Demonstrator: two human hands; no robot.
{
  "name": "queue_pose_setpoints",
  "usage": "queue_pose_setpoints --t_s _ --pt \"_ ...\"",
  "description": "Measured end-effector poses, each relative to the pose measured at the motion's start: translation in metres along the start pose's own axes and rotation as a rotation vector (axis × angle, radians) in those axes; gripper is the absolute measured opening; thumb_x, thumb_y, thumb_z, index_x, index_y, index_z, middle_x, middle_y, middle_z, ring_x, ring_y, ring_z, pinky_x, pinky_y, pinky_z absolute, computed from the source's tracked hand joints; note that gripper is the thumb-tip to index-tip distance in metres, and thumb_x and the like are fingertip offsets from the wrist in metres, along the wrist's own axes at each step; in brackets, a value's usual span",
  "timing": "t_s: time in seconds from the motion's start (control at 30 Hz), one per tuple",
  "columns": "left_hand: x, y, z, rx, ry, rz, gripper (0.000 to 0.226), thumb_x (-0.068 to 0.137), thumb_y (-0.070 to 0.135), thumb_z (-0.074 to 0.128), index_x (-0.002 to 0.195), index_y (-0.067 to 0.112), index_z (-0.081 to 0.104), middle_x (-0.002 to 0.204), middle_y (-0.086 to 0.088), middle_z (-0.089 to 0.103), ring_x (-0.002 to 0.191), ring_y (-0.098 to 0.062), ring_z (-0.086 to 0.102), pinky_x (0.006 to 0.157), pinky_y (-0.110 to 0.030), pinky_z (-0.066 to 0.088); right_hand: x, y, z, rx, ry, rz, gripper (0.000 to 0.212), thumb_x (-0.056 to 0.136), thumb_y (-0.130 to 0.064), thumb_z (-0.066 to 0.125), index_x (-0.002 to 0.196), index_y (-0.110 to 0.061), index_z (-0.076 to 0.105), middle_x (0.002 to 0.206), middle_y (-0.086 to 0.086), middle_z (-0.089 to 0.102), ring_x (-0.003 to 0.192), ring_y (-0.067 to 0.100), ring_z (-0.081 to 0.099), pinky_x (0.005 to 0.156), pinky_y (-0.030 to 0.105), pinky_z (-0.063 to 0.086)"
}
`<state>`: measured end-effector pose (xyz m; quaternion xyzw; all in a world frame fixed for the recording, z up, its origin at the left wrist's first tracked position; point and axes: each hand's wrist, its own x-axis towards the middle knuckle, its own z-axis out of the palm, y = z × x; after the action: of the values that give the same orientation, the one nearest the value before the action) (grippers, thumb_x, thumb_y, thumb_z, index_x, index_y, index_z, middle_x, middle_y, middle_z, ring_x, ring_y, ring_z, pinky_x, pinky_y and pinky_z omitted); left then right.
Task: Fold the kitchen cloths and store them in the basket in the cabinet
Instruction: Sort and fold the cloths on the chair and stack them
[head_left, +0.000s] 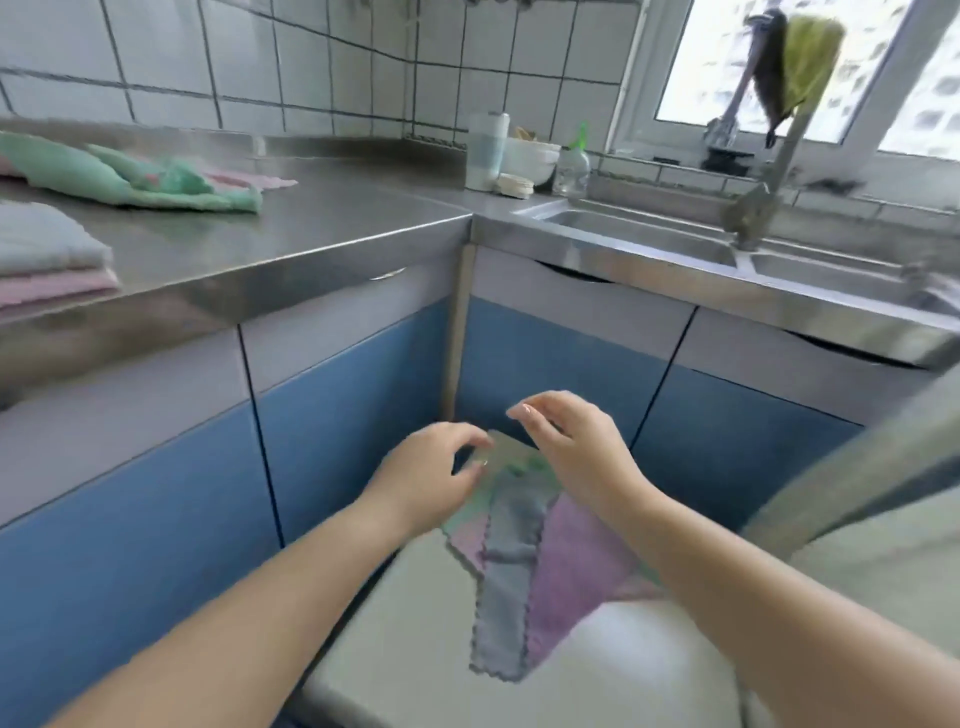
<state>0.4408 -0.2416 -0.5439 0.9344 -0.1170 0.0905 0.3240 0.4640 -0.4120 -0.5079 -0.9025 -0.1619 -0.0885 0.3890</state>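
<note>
While some cloths are already folded, this job is looking only partly done.

Folded pile: a grey cloth (49, 236) is lying on top of a pink cloth (54, 291), both folded flat, at the left edge of the steel tabletop (322, 218).

Not folded yet: a green cloth (140, 179) is lying crumpled further back on the tabletop, with another pink cloth (249, 179) peeking out behind it.

Cloths down low: a loose bunch of cloths (540, 561), grey, purple, pink and green, is hanging down over a white surface (415, 649) in front of the blue cabinet doors (358, 415).

Left hand (431, 478): its fingers are curling in at the top edge of the bunch; whether they are pinching it is hard to tell.

Right hand (571, 441): it is hovering over the bunch with loose, half-open fingers, holding nothing.

Basket: it is not showing anywhere, and every cabinet door is looking closed.

Left to do: I think most of the folding is waiting, and all of the putting away too.
</note>
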Motion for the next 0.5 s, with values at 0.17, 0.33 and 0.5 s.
queue_pose_setpoints --t_s 0.17,0.33,0.5 --pt "-0.019 -0.010 0.089 -0.014 -0.238 -0.104 0.031 0.091 0.029 0.054 0.121 0.028 0.059 0.126 0.015 0.058 0.117 -0.005 0.052 0.096 -0.021 0.040 -0.041 0.078 0.004 -0.163 -0.065 0.147 0.024 0.094 -0.032 0.052 0.107 -0.019 0.068 0.106 -0.006 0.063 0.101 0.009 0.056 0.076 0.016 0.035" --pt "-0.027 -0.023 0.141 0.018 -0.349 -0.188 0.032 0.091 0.029 0.051 0.123 0.029 0.058 0.129 0.014 0.057 0.118 -0.007 0.052 0.096 -0.024 0.042 -0.058 0.138 0.019 -0.300 -0.162 0.257 0.026 0.093 -0.022 0.052 0.114 -0.022 0.067 0.122 -0.004 0.061 0.111 0.013 0.055 0.091 0.023 0.042" --pt "-0.013 -0.031 0.171 -0.104 -0.257 -0.324 0.031 0.087 0.028 0.056 0.118 0.028 0.060 0.120 0.010 0.063 0.108 -0.009 0.059 0.091 -0.028 0.048 -0.039 0.169 0.042 -0.427 -0.271 0.144 0.037 0.092 -0.011 0.048 0.125 -0.020 0.060 0.138 -0.005 0.050 0.125 0.016 0.047 0.098 0.023 0.037"
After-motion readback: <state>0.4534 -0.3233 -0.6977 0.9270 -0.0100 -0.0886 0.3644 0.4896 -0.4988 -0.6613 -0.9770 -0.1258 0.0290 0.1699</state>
